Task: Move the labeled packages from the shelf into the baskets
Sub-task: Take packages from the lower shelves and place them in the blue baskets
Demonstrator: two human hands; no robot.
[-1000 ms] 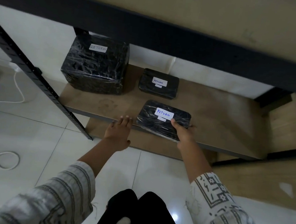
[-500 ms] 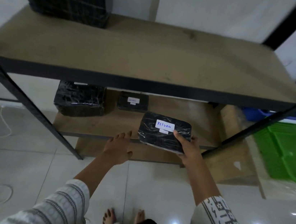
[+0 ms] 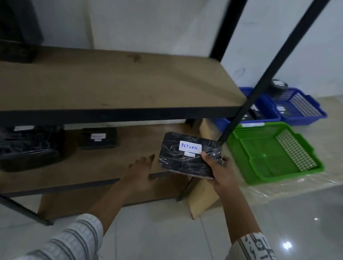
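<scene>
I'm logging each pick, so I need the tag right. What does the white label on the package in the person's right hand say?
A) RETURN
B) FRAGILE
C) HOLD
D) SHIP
A: the white label on the black wrapped package held in the right hand reads RETURN in blue handwriting.

The right hand (image 3: pixel 218 171) grips a black package (image 3: pixel 189 155) labeled RETURN near the green basket (image 3: pixel 272 152).
</scene>
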